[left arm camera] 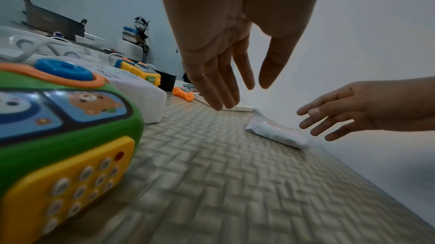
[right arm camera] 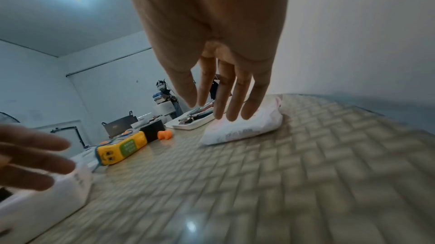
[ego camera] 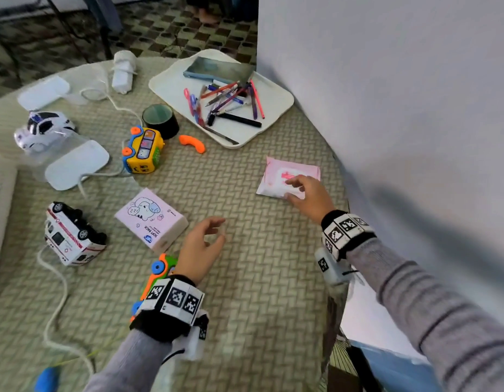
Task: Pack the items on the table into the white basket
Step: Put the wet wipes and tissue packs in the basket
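White basket: not identifiable in any view. Green toy phone (ego camera: 160, 274) mostly hidden under L wrist in head view; close-up in L wrist cam but blurred. Blue object (ego camera: 47, 379) at bottom edge cut off, can't ID. All three views motion-blurred at the table mat (ego camera: 245, 292).

R arm reaches fwd along the white wall (ego camera: 400, 94), grey sleeve, marker band at wrist. R hand (ego camera: 308, 195) palm down over near edge of pink wipes pack (ego camera: 287, 176); fingers spread, nearly straight, not gripping. Whether tips touch pack: can't tell, R wrist cam shows them over/at its top.

L hand (ego camera: 201, 246) hovers above mat, between wipes pack and pink tissue box (ego camera: 152, 217); fingers loosely extended, holds nothing.

Still on table: yellow toy phone (ego camera: 142, 149), orange handset (ego camera: 192, 142), black tape roll (ego camera: 160, 118), ambulance toy (ego camera: 74, 236) on its side, police car toy (ego camera: 44, 130), tray (ego camera: 171, 83) w/ pens.
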The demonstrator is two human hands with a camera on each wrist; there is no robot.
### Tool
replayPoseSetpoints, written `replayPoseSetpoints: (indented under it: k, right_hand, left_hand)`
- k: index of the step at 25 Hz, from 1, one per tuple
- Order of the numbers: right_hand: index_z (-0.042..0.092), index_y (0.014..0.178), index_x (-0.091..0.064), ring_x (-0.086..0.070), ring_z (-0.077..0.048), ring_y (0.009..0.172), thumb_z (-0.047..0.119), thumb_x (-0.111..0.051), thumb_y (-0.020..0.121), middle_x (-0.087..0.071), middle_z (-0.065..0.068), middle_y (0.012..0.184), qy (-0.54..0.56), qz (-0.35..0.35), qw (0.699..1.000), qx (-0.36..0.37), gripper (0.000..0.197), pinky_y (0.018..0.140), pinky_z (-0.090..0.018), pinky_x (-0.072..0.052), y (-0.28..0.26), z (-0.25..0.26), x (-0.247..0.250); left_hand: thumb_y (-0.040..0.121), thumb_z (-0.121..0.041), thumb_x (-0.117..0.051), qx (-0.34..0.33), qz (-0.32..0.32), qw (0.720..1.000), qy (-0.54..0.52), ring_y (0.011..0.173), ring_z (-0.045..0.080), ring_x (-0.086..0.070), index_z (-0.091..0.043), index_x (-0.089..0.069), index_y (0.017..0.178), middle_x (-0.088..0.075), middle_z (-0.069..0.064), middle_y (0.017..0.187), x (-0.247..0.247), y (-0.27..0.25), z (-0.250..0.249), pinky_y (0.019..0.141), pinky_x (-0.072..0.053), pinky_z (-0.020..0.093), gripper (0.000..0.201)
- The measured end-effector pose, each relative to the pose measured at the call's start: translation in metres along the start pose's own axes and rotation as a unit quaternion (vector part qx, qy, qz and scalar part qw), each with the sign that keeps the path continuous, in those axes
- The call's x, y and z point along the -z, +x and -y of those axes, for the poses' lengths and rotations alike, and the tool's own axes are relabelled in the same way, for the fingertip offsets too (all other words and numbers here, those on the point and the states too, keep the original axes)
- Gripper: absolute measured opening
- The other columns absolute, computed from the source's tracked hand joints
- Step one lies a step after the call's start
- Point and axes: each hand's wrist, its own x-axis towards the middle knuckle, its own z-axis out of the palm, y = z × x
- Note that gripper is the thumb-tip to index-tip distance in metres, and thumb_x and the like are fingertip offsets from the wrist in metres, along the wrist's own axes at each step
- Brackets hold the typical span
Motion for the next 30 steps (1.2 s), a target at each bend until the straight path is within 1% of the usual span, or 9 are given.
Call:
replayPoseSetpoints:
  k: [3,6,9,12,16,20,23,26,30]
  right_hand:
    - [0.012,0.127,-0.054,-0.046,-0.029,0.123,0.031,-0.073,0.08,-0.051,-0.011,0.131,-0.144,0.027,0.989,-0.029,0.054,0.105,-0.043,-0.034,0.044,-0.013,0.001]
    - [0.018,0.139,-0.041,-0.04,-0.029,0.13,0.047,-0.07,0.078,-0.043,-0.008,0.142,-0.252,0.081,0.964,-0.038,0.073,0.11,-0.046,-0.027,0.067,-0.019,0.001]
    - [0.024,0.141,-0.038,-0.034,-0.029,0.135,0.056,-0.07,0.074,-0.04,-0.009,0.144,-0.304,0.124,0.943,-0.051,0.081,0.112,-0.05,-0.017,0.08,-0.014,0.005]
    - [0.021,0.134,-0.045,-0.036,-0.032,0.13,0.061,-0.074,0.065,-0.044,-0.016,0.136,-0.349,0.125,0.927,-0.05,0.084,0.108,-0.047,-0.024,0.083,-0.01,0.009]
    - [0.017,0.119,-0.05,-0.049,-0.033,0.111,0.044,-0.086,0.059,-0.054,-0.016,0.114,-0.241,0.13,0.962,-0.02,0.075,0.089,-0.039,-0.041,0.084,0.002,0.012]
    - [0.019,0.106,-0.052,-0.063,-0.03,0.08,0.032,-0.082,0.068,-0.064,-0.007,0.087,-0.114,0.109,0.987,0.037,0.05,0.071,-0.039,-0.051,0.078,0.026,0.005]
    - [0.014,0.108,-0.052,-0.061,-0.025,0.079,0.028,-0.082,0.071,-0.061,-0.002,0.087,0.002,0.062,0.996,0.062,0.05,0.072,-0.038,-0.05,0.071,0.05,-0.01]
    - [0.015,0.109,-0.051,-0.063,-0.024,0.083,0.031,-0.081,0.072,-0.062,0.0,0.09,0.048,0.063,0.995,0.058,0.051,0.076,-0.038,-0.051,0.067,0.068,-0.025]
    - [0.023,0.105,-0.048,-0.065,-0.02,0.088,0.03,-0.083,0.07,-0.064,0.003,0.094,0.127,0.058,0.989,0.04,0.049,0.079,-0.037,-0.053,0.063,0.079,-0.043]
  left_hand:
    - [0.09,-0.006,-0.06,0.014,-0.011,1.0,0.01,0.103,0.007,-0.055,-0.02,-0.058,0.112,-0.061,-0.006,0.11,0.008,0.014,0.005,0.077,-0.046,0.019,0.026]
    - [0.089,-0.007,-0.061,0.033,-0.042,0.999,0.01,0.099,0.005,-0.056,-0.016,-0.06,0.112,-0.061,-0.008,0.105,0.016,0.021,0.008,0.076,-0.045,0.014,0.024]
    - [0.089,-0.008,-0.062,0.039,-0.077,0.996,0.008,0.099,0.007,-0.056,-0.016,-0.062,0.111,-0.062,-0.007,0.106,0.029,0.028,0.011,0.082,-0.048,0.024,0.023]
    - [0.088,-0.011,-0.064,0.039,-0.098,0.994,0.009,0.101,0.011,-0.056,-0.017,-0.062,0.11,-0.063,-0.002,0.11,0.038,0.035,0.015,0.087,-0.049,0.032,0.023]
    - [0.085,-0.014,-0.068,0.041,-0.142,0.988,0.046,0.106,0.015,-0.053,-0.016,-0.062,0.11,-0.062,-0.002,0.11,0.055,0.044,0.021,0.089,-0.044,0.032,0.026]
    - [0.079,-0.025,-0.075,0.071,-0.184,0.968,0.155,0.117,0.028,-0.048,-0.014,-0.06,0.116,-0.057,0.008,0.121,0.088,0.059,0.038,0.1,-0.039,0.045,0.042]
    - [0.072,-0.037,-0.08,0.139,-0.163,0.952,0.218,0.124,0.029,-0.043,-0.015,-0.05,0.13,-0.048,0.01,0.133,0.112,0.067,0.048,0.103,-0.036,0.047,0.069]
    - [0.063,-0.05,-0.082,0.201,-0.114,0.944,0.236,0.13,0.031,-0.039,-0.015,-0.039,0.139,-0.042,0.011,0.138,0.124,0.073,0.057,0.106,-0.035,0.048,0.094]
    - [0.037,-0.066,-0.087,0.265,-0.126,0.944,0.148,0.12,0.026,-0.054,-0.008,-0.046,0.129,-0.061,0.007,0.122,0.126,0.078,0.08,0.093,-0.05,0.042,0.116]
